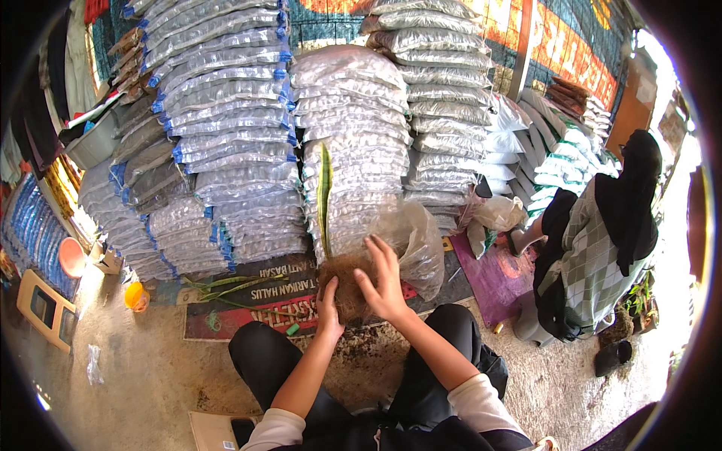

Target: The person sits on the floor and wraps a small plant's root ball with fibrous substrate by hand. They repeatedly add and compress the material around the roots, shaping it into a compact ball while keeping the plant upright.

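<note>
stacked sacks [350,143] — hands [329,312] [386,284] around soil clump [348,289]

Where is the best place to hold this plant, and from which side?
Probably around the soil ball, from left and right, where the left hand and right hand are. It looks broad and rounded, so it could be cupped; the leaf above is tall, narrow and upright, and might bend.
</note>
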`<state>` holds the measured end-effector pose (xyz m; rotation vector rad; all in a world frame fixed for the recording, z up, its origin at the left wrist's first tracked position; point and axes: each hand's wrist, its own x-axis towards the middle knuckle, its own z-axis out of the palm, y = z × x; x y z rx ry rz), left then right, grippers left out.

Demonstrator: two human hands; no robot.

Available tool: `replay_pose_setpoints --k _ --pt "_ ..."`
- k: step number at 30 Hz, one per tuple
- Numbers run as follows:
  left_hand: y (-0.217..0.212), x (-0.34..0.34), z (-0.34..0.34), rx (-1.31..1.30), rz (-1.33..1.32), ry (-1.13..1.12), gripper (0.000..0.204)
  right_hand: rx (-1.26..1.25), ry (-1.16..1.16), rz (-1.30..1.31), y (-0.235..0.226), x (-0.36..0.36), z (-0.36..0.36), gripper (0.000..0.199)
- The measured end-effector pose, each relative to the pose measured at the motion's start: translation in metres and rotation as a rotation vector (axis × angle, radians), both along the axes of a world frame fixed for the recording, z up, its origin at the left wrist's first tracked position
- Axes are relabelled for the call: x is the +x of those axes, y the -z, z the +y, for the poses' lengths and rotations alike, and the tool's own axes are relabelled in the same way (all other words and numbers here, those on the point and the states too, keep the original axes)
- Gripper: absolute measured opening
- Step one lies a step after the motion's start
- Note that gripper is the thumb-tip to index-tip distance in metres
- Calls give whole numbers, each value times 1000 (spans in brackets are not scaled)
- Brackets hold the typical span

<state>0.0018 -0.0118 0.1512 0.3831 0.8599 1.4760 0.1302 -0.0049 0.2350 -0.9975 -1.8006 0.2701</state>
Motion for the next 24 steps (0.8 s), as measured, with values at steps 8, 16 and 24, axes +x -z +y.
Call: replay_pose_setpoints --k 8,16,24 --pt "-11 -5 -4 134 -93 56 61 -163 -72 292 0 -4 22 17" --pt "-6 -16 -5 31 35 -12 57 189 300 -157 -55 -1 -5 31" --pt "24 0 7 373 -229 -30 51 150 -12 -631 -1 -35 -34 60"
